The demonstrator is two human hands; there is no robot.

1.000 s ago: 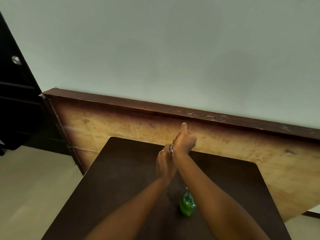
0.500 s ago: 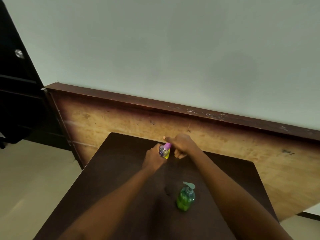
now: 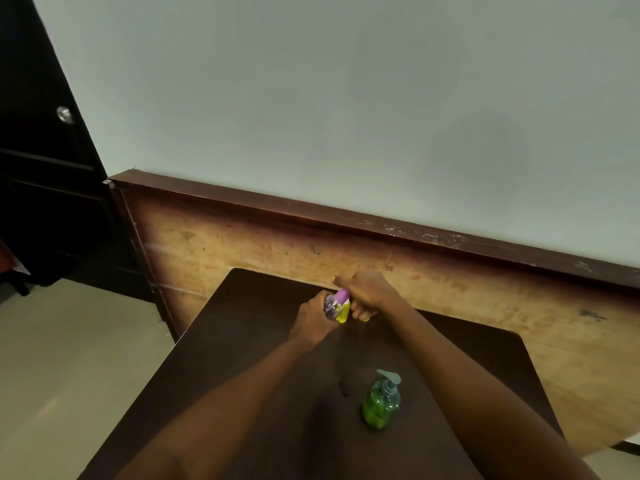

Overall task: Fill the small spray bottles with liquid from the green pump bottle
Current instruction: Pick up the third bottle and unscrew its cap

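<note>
text: none readable | green pump bottle: no legible label | wooden panel: scribbles, illegible

The light was dim, flat and even, the dark table swallowing detail while the green pump bottle glowed translucent, a small glint sat on the door knob at far left, the wooden ledge ran slanted under wide-angle distortion, and fine detail looked soft.

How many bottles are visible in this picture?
3: the green pump bottle stands on the table; the left hand holds a purple-capped bottle, the right hand apparently a yellow bottle. The hands may hide others.
</note>
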